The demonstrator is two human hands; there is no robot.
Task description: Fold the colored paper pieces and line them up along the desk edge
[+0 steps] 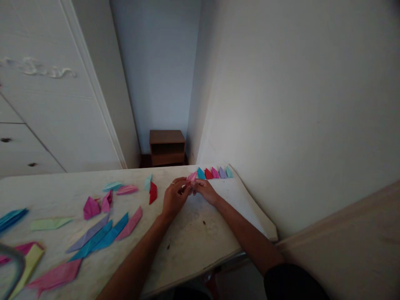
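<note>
A pink folded paper piece is pinched between both hands near the far edge of the table. My left hand, with a ring on one finger, closes on it from the left. From the right, my right hand grips its lower end with closed fingers. Just beyond, a row of folded paper pieces lines the far edge: a blue one, a red one, a magenta one, a lavender one and a pale teal one. My fingers hide part of the pink piece.
Several folded paper strips lie on the left of the white table, among them a red one and a pink one. A curved grey bar is at the lower left. A wall borders the right side.
</note>
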